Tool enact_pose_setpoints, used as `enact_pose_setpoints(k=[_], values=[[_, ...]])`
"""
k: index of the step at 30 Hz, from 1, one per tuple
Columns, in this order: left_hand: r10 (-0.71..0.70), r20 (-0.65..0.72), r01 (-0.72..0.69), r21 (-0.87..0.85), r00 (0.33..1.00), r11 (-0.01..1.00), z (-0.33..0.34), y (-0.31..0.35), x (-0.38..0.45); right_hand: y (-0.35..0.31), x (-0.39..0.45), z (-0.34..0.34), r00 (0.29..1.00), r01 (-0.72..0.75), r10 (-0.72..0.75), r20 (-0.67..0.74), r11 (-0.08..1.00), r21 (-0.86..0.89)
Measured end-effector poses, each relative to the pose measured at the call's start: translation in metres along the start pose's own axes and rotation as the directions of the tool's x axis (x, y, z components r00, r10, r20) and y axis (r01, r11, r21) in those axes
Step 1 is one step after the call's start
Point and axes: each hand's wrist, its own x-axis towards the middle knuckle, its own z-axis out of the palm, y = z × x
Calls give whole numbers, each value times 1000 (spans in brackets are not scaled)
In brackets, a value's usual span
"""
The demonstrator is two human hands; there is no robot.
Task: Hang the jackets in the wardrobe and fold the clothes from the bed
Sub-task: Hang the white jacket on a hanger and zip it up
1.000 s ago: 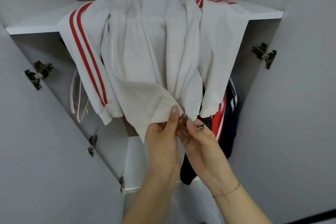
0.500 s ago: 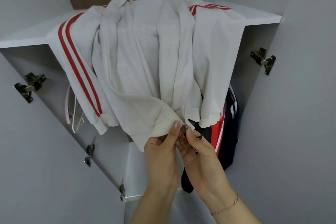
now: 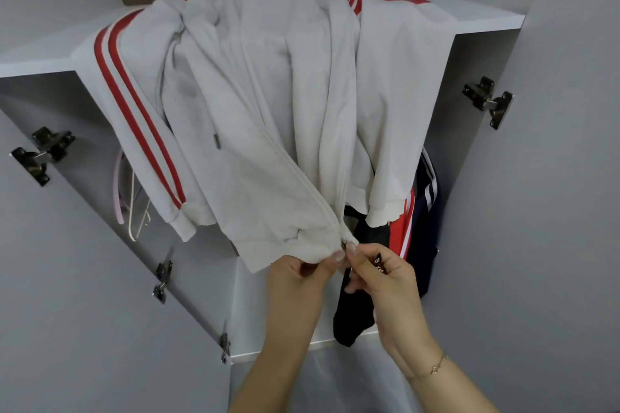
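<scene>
My hands lower than a second ago, white jacket point(image 3: 268, 117) hanging in the wardrobe point(image 3: 486, 20), my left hand point(image 3: 297, 278) pinching its bottom hem, my right hand point(image 3: 382, 273) pinching the zipper end point(image 3: 345, 245), fingertips meeting

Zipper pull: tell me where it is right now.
Head view, just below centre: the zipper pull sits at the white jacket's bottom hem, between the left hand and the right hand.
</scene>
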Motion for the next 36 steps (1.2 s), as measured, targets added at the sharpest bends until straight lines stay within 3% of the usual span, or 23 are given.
enact_pose_setpoints(k=[2,5,7,9,15,18,21,24,26,27,29,32,36], values=[[-52,-25,54,85,998,995,-5,-15,0,5,1,-7,999,-17,26,41,976,-215],[-110,-77,124,207,991,971,-14,-36,1,6,3,-17,960,-159,241,143,888,-431],[-110,-104,135,279,988,951,-18,-45,0,1,6,-19,887,-322,412,207,875,-361],[-94,-116,128,341,989,931,-19,-50,-2,-9,12,-16,830,-426,492,261,863,-271],[25,-137,40,446,990,894,-19,-46,8,-48,38,24,831,-389,461,311,882,-267],[-14,-32,30,573,999,819,-17,-49,9,-84,62,46,815,-465,443,372,885,-35],[-93,-25,90,593,995,801,-26,-55,8,-129,89,63,840,-434,369,398,897,85],[-132,-6,108,608,991,786,-48,-41,26,-152,101,75,875,-288,274,400,957,-26],[-175,54,88,700,983,709,-63,-20,41,-160,103,84,880,-163,219,423,973,-164],[-162,47,67,772,986,632,-69,-7,48,-163,103,87,879,-110,204,431,966,-232],[-3,-32,29,849,999,528,-74,23,62,-167,105,90,873,-43,199,445,940,-337],[275,-30,-146,789,961,597,-51,64,85,-170,107,92,858,-24,220,465,920,-391],[374,37,-273,751,927,601,-13,82,112,-175,114,97,839,-122,271,472,938,-323]])
